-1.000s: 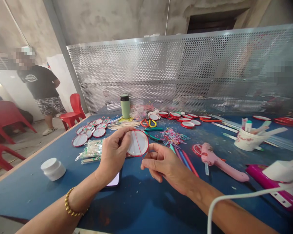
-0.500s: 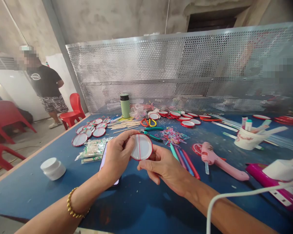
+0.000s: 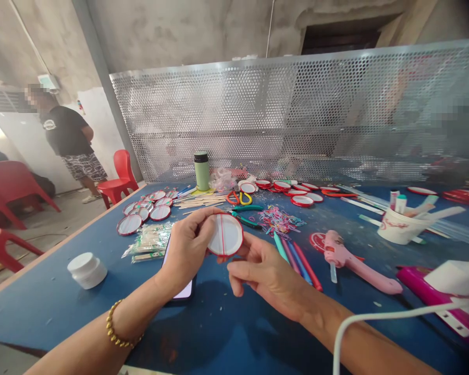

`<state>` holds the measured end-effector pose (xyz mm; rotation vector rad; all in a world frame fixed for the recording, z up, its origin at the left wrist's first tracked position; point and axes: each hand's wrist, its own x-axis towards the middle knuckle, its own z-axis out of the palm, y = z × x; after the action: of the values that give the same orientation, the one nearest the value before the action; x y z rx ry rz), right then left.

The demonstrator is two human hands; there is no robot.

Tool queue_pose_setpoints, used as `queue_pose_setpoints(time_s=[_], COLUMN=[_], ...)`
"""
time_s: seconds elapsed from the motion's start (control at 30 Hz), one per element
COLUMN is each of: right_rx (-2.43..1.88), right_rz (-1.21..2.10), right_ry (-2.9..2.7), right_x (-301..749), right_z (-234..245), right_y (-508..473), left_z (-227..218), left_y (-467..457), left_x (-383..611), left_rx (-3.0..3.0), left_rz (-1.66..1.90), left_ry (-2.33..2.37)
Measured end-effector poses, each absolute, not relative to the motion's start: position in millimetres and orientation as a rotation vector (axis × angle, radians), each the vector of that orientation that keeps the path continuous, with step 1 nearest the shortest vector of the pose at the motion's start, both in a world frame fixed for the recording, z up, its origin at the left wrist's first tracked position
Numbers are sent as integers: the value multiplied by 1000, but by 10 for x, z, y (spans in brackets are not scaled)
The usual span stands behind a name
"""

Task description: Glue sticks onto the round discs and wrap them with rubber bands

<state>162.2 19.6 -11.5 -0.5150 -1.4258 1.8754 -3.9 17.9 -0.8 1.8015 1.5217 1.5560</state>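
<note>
My left hand (image 3: 189, 247) is closed on the left edge of a round white disc (image 3: 230, 237) with a red rim, its thumb on the front face. A thin red band (image 3: 223, 235) runs straight down across that face. My right hand (image 3: 271, 278) is at the disc's right edge, its thumb apart from the rim and its fingers loosely bent; some fingertips are hidden behind the disc. Partly under my left hand lies a phone (image 3: 184, 291). Just beyond the disc are green-handled pliers (image 3: 248, 221) and a pile of coloured rubber bands (image 3: 279, 221).
Similar discs (image 3: 130, 225) lie at left and along the back. A white jar (image 3: 87, 271) stands at left. At right are coloured pens (image 3: 307, 263), a pink glue gun (image 3: 346, 260), a paper cup (image 3: 400, 226) and a white cable (image 3: 375, 316). Perforated metal (image 3: 219, 114) closes the back.
My right thumb has drawn back from the disc's lower rim, and the right hand has shifted slightly down. The left hand keeps its grip. The person at left has turned slightly.
</note>
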Motion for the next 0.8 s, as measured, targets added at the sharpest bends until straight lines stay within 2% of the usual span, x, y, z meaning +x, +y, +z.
queue_pose_setpoints(time_s=[0.37,0.53,0.7,0.8], right_rx=[-466,-625,-814,-911], right_rz=[1941,1661,1254,1160], right_ry=[-1274,-1331,-1690,-1751], right_x=[1660,1715,1774,1773], right_z=[-178,-112,-69,-120], right_y=[310,306,283,301], left_z=[-12,-74,-196,-176], left_y=[93,129,182,151], left_x=[6,22,59,69], left_rx=[1693,1752,1921,1908], left_rz=[1533,1485,1421,1338], left_ry=[1355,1355,1402,1388])
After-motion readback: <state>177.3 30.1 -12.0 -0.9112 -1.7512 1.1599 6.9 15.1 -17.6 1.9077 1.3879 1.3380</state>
